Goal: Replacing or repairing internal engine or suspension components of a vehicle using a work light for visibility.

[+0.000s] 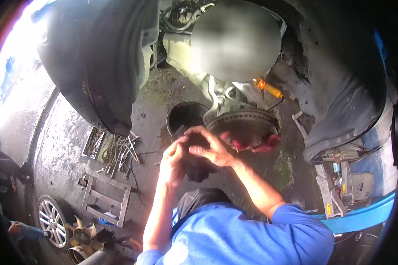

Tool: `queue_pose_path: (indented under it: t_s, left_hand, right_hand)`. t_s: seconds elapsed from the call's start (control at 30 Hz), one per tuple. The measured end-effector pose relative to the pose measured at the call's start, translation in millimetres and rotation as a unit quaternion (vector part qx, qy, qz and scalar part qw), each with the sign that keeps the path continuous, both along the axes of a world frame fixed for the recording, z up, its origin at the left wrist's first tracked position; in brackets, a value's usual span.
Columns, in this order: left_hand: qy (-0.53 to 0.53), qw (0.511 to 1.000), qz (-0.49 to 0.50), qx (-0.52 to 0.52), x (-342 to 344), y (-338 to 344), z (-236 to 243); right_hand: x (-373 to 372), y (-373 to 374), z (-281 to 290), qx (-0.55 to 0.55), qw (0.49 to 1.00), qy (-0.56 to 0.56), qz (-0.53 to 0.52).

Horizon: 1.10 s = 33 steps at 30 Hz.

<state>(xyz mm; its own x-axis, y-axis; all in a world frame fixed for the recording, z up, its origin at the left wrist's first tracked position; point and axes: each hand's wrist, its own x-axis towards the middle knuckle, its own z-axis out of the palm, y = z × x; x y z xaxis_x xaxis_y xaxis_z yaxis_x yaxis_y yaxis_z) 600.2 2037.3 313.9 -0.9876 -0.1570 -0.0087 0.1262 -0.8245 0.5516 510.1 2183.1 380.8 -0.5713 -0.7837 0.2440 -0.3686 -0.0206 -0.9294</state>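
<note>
Showing at the fingertips: a small dark piece (179, 132) is looking dull and flattish, hanging in front of a black bucket (174, 110).
Left hand (170, 159): bent fingers and thumb are pinching the piece's lower end.
Right hand (214, 152): thumb and forefinger are standing spread, the forefinger reaching to the piece's edge; whether it is pressing, I can't tell.
Hard to make out: the piece's outline is melting into the dark bucket, and a pale round blur (236, 42) is covering the top centre.
Brake disc (247, 123): it is sitting just beyond the right hand, a red bundle (267, 143) overlapping its near edge.
Orange lamp (268, 87): it is lying behind the disc.
Grey panels: one (101, 57) is looming left, another (353, 119) right, both blocking the view.
Left floor: tools (121, 150), a metal frame (112, 180) and a spoked wheel (53, 221) are lying about.
</note>
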Motion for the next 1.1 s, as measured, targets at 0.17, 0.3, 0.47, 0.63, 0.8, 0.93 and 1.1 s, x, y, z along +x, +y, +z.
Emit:
queue_pose_path:
  t_s: [0.17,0.3,0.47,0.63,0.8,0.93,1.1]
  left_hand:
    - [0.042,0.996,-0.017,0.077,-10,56,3]
    - [-0.016,1.000,-0.018,0.009,-6,96,8]
    - [-0.015,0.992,0.038,-0.123,3,134,-1]
    - [-0.050,0.968,0.082,-0.233,14,141,2]
    - [-0.085,0.981,-0.011,-0.176,12,137,-16]
    - [-0.179,0.959,-0.027,-0.219,10,99,-40]
    - [-0.187,0.957,-0.007,-0.222,18,40,-71]
  right_hand:
    - [13,46,1,0.043,0.988,0.077,-0.130]
    - [26,78,-18,0.060,0.927,0.272,-0.250]
    - [43,106,-34,-0.006,0.929,0.220,-0.297]
    - [45,115,-43,-0.034,0.966,-0.011,-0.257]
    - [50,168,-37,-0.174,0.894,0.004,-0.413]
    - [48,276,-22,-0.272,0.789,-0.040,-0.550]
    - [19,465,-45,-0.298,0.608,0.044,-0.734]
